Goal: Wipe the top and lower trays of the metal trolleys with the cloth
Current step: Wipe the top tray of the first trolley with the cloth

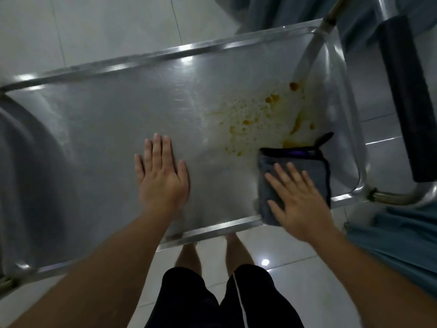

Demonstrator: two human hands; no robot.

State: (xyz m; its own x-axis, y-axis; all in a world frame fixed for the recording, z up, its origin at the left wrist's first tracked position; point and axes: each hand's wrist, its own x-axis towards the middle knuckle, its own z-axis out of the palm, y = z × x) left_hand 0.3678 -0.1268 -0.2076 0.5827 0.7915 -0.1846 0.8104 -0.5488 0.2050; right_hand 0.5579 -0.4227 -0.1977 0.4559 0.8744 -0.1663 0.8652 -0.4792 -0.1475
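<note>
Pale tiled floor (307,268) under steel top tray (142,60): right hand (300,200), fingers apart, flat on grey cloth (314,166) by the near-right corner, left hand (163,178) braced flat, fingers together; probably mid-wipe, next sweeping into orange spill (257,114).

I see my left hand (163,176) laid flat, palm down, fingers (157,147) straight and close together, just left of frame centre. My right hand (299,200) is also flat and palm down at centre right, fingers spread and angled toward the upper left. Both bare forearms reach in from the bottom corners.
</note>
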